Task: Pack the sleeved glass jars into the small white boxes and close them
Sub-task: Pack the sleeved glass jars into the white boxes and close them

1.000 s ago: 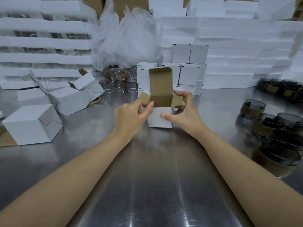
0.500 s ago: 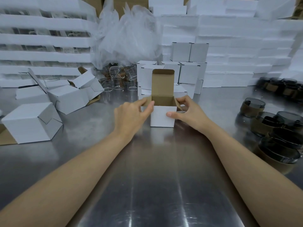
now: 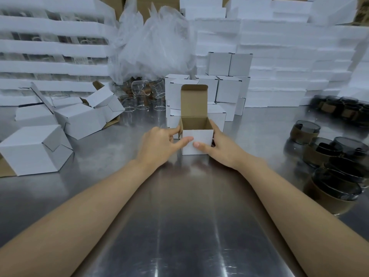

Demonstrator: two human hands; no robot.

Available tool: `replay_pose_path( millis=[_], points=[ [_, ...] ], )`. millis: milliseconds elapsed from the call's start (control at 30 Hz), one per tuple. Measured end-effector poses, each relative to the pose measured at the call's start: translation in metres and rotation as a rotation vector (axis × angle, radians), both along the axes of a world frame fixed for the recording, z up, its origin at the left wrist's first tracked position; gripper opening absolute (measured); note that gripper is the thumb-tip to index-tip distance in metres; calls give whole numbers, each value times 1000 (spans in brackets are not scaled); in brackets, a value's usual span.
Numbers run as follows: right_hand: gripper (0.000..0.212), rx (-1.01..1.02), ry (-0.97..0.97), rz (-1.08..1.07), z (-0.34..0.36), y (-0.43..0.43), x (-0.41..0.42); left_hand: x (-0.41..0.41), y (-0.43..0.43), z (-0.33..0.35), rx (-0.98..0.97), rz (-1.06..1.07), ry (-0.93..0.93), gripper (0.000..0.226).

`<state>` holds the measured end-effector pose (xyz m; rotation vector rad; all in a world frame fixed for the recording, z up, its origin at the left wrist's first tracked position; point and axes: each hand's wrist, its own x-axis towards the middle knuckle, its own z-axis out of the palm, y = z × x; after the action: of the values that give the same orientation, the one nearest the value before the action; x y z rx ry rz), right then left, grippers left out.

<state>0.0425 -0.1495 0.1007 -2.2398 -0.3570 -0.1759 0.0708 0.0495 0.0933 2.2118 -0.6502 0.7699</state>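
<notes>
White card outside, brown inside: the small box stands upright at the middle of the steel desk, its lid flap raised straight up at the back. As far as the view reaches in, no jar shows inside.

Both hands hold it. The left hand pinches the left front corner, thumb on the front face and forefinger on the left side flap. The right hand grips the right side, thumb on the front face and the other fingers round the right wall. This box looks set up but not filled.

The sleeved jars, dark glass in brown sleeves, sit clustered on the desk well to the right, none in a hand. Behind the open box, a stack of closed boxes suggests part of the work is done, though whether each holds a jar cannot be told. To the left lie loose boxes, some with flaps ajar.

Left for this one, I judge: fetch a jar, lower it in, tuck the side flaps and fold the lid down.
</notes>
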Motion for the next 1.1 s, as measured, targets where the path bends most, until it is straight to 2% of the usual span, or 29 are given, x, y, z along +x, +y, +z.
replay_pose_path(
  millis=[100,200,300,367,467,567,700,767,900,1100],
  points=[
    [84,-87,41,-54,7,-2,-2,-1,-1,1,21,7,-10,51],
    [89,-370,127,-202,22,-7,-10,-1,-2,0,45,17,-36,50],
    [69,-730,225,-444,42,-17,-22,1,-4,-1,48,32,-44,51],
    [59,-826,337,-606,59,-29,-32,2,-5,-2,39,41,-47,50],
    [59,-805,433,-786,80,-57,-56,3,-5,-2,28,48,-53,50],
    [70,-760,453,-912,81,-85,-86,4,-6,-2,26,46,-61,51],
    [91,-749,520,-977,67,-107,-113,5,-6,-2,40,45,-61,50],
    [95,-677,566,-974,59,-118,-121,5,-6,-2,35,36,-53,51],
    [84,-492,482,-930,51,-127,-119,6,-6,-3,26,36,-40,52],
    [64,-529,378,-874,45,-113,-89,6,-6,-2,11,28,-45,54]
  ],
)
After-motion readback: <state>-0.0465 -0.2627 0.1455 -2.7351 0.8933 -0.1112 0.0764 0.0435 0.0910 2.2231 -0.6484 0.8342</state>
